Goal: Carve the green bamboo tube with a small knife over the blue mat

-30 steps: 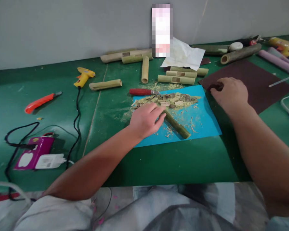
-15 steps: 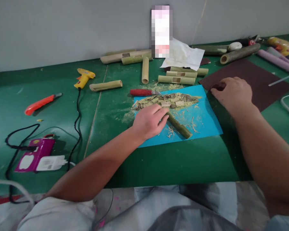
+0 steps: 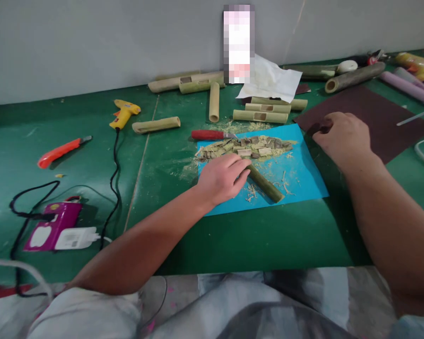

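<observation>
My left hand [image 3: 224, 179] is closed around the upper end of a short green bamboo tube [image 3: 266, 184], which lies slantwise over a blue sheet [image 3: 309, 181]. Bamboo chips and shavings [image 3: 257, 147] are heaped along the back of that sheet. A red-handled carving knife [image 3: 208, 135] rests by the heap, its tip among the chips. At the near left corner of a dark brown sheet [image 3: 371, 110], my right hand [image 3: 346, 139] has its fingers curled together. Something dark shows between thumb and fingers, too shaded to name.
Several cut bamboo tubes [image 3: 261, 116] lie at the back, near a white tissue [image 3: 272, 82] and a blurred upright screen [image 3: 236, 44]. To the left are a yellow glue gun [image 3: 125, 113], an orange utility knife [image 3: 61, 151] and a purple power strip [image 3: 54, 223] with cords.
The whole view has shifted very slightly. Both hands and the bamboo tube keep nearly the same places on the table.
</observation>
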`<state>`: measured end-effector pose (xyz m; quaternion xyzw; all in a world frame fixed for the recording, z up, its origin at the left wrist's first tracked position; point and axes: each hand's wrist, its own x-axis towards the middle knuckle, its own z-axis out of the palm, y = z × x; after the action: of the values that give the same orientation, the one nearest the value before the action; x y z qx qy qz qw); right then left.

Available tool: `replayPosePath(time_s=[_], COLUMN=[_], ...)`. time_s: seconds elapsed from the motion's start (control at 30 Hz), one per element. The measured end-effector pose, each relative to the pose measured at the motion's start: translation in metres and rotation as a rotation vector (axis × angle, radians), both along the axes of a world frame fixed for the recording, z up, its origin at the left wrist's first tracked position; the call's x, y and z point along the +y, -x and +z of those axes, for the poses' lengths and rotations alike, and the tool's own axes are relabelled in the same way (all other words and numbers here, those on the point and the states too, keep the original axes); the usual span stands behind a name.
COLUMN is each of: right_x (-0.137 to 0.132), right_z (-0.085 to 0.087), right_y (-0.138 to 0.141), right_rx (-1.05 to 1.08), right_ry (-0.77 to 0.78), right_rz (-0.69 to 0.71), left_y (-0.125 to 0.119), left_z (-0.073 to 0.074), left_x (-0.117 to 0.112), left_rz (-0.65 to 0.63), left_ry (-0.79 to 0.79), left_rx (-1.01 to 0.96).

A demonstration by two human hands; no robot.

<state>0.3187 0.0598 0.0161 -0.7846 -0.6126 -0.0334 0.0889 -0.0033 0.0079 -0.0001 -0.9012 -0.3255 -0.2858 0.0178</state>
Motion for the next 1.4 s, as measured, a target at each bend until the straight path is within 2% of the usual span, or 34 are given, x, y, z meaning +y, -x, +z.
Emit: replayPosePath(time_s=[0.33,0.6,0.73,0.8,0.87,0.93,1.07,1.2,1.4], right_x=[0.004,0.0,-0.007,-0.017,-0.03,-0.045,-0.066,-0.071,-0.073], right_z=[0.004,0.009,0.018,0.025,0.031,0.034,0.027,0.018,0.022], right_y=[-0.006,-0.01,0.002,0.021,0.046,0.071,0.1,0.105,0.108], right_rx=[0.072,0.087,0.211,0.478,0.817,1.065,1.245,1.328,1.334], right_ry=[-0.081,-0.152,-0.345,-0.402,-0.338,-0.161,0.114,0.181,0.176], right_rz=[-0.117,-0.15,-0.026,0.09,0.225,0.391,0.578,0.591,0.555], left_y=[0.001,0.002,0.002,0.002,0.001,0.0,0.001,0.002,0.002], left_z=[0.0,0.0,0.005,0.008,0.011,0.012,0.012,0.012,0.01], left_x=[0.0,-0.001,-0.003,-0.005,-0.007,-0.009,-0.011,-0.009,-0.008], left_rz=[0.019,0.031,0.036,0.032,0.0,-0.068,-0.207,-0.248,-0.251], left_ry=[0.014,0.014,0.009,-0.02,-0.04,-0.024,0.047,0.058,0.089], left_rx=[-0.014,-0.032,-0.095,-0.152,-0.2,-0.233,-0.261,-0.253,-0.254])
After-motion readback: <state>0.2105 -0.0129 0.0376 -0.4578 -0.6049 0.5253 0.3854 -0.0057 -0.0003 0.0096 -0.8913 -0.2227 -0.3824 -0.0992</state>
